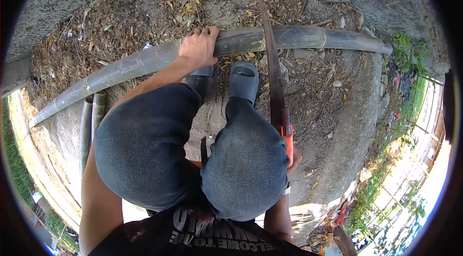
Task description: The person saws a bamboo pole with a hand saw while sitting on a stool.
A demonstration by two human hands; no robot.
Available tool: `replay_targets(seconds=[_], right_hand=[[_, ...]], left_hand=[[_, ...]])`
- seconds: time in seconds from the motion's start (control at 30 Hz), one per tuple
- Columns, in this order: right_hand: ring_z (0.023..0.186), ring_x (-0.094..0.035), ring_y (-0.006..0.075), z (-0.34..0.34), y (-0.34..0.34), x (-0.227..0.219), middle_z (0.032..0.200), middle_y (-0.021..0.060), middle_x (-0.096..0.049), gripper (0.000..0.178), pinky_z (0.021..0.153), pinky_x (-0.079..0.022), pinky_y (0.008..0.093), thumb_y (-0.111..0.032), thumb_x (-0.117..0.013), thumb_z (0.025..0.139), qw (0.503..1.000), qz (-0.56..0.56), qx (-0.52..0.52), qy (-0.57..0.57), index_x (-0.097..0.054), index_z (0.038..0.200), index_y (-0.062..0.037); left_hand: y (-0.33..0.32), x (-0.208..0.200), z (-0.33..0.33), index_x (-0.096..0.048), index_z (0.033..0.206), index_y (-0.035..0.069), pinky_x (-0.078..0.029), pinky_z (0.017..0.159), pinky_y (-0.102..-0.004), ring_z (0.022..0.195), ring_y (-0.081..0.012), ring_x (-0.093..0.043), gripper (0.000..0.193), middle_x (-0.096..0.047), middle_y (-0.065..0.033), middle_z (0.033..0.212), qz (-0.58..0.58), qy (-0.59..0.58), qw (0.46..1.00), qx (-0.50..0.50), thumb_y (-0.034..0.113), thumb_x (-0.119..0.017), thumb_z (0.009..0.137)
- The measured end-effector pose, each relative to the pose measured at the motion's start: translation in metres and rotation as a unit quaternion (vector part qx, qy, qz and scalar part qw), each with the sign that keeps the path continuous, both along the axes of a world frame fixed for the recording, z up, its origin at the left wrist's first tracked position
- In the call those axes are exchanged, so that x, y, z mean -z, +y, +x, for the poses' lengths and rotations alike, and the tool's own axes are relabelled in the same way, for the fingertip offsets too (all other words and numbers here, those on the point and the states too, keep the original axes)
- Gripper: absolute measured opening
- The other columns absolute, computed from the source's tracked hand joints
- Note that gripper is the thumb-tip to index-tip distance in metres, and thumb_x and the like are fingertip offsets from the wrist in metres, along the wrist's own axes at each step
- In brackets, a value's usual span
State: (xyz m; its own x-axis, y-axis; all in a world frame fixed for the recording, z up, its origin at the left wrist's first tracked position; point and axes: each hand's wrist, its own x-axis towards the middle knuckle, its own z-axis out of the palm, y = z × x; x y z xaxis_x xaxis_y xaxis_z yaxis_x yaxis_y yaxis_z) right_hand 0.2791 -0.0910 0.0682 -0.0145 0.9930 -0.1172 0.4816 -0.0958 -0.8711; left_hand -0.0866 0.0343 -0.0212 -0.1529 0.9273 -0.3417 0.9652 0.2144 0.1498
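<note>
A long grey-green bamboo pole [299,37] lies across the ground in front of my feet, bowed by the wide lens. My left hand [198,48] presses on it from above, fingers curled over its far side. To the right of that hand, the dark blade of a hand saw [274,72] crosses the pole at a pale green scraped patch, its tip pointing away from me. Whether the teeth have cut in, I cannot make out. My right hand [295,160] grips the saw's orange handle beside my right knee, which hides most of the fingers.
Two shorter bamboo pieces [98,111] lie left of my left knee. My feet in grey slip-on sandals [243,82] are close behind the pole. Dry leaves and litter cover the dirt. Grey concrete walls [390,0] bound the far side, and green plants [407,53] grow at the right.
</note>
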Motion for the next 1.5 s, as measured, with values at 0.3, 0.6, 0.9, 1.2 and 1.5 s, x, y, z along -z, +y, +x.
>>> replay_targets(seconds=[0.3,0.6,0.9,1.2,1.5], right_hand=[[0.067,-0.071,0.0118,-0.015,0.01,-0.039,0.074,0.0091,-0.074,0.024,0.063,-0.053,0.0291,-0.012,-0.071,0.095,0.998,-0.055,-0.022,-0.012,-0.078,0.109,0.0062],[0.055,-0.052,0.0046,0.0,-0.004,-0.029,0.06,-0.0016,-0.061,0.021,0.051,-0.04,0.0272,-0.016,-0.072,0.098,0.995,0.062,-0.064,-0.035,-0.079,0.101,0.0029],[0.054,-0.061,0.0118,-0.041,0.053,0.006,0.063,0.0036,-0.063,0.025,0.052,-0.046,0.0298,-0.021,-0.077,0.096,0.996,-0.025,-0.083,-0.017,-0.073,0.084,0.0005],[0.047,-0.06,0.0203,-0.064,0.104,0.022,0.061,0.009,-0.06,0.022,0.05,-0.047,0.0335,-0.021,-0.083,0.087,0.992,0.064,-0.104,-0.022,-0.072,0.086,-0.0025],[0.049,-0.065,0.0251,-0.012,0.042,-0.024,0.065,0.0115,-0.067,0.014,0.052,-0.051,0.0332,-0.016,-0.079,0.084,0.991,0.058,-0.121,-0.022,-0.078,0.093,-0.005]], left_hand=[[-0.001,0.006,0.007,-0.048,0.144,0.007,-0.059,0.099,-0.0478,0.122,-0.0364,-0.068,0.09,-0.067,-0.0184,0.128,0.023,0.02,1.0,0.001,0.035,-0.092,0.072],[0.005,-0.002,-0.002,-0.047,0.147,0.008,-0.06,0.097,-0.0477,0.117,-0.0381,-0.07,0.091,-0.067,-0.0197,0.126,-0.037,-0.008,0.999,-0.005,0.035,-0.091,0.072],[-0.009,0.009,0.004,-0.047,0.145,0.008,-0.062,0.093,-0.049,0.117,-0.0386,-0.07,0.091,-0.068,-0.0195,0.128,-0.028,0.018,0.999,-0.006,0.037,-0.091,0.07],[0.004,0.009,0.012,-0.049,0.15,0.011,-0.06,0.098,-0.0491,0.114,-0.0393,-0.072,0.098,-0.07,-0.0199,0.127,-0.009,0.034,0.999,-0.026,0.038,-0.091,0.066],[0.008,0.006,0.016,-0.05,0.146,0.01,-0.062,0.091,-0.0505,0.106,-0.0405,-0.074,0.092,-0.07,-0.0202,0.127,0.006,0.066,0.998,-0.002,0.039,-0.09,0.068]])
